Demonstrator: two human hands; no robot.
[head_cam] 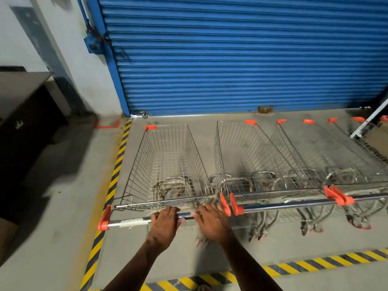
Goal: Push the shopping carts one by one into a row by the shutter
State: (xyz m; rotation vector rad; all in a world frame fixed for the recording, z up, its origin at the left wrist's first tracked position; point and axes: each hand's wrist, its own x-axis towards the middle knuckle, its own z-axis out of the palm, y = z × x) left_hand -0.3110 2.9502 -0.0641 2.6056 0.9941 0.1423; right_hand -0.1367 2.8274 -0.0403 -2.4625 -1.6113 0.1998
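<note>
rightmost cart (369,131) cropped, wheels (310,227) (perhaps) blurred

No readable text, label, brand or number shows on anything here.

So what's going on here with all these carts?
A person is pushing a shopping cart toward the blue shutter, with the left hand and the right hand on its handle bar. It sits at the left end of a row of carts already lined up side by side facing the shutter, inside the striped floor tape.
</note>
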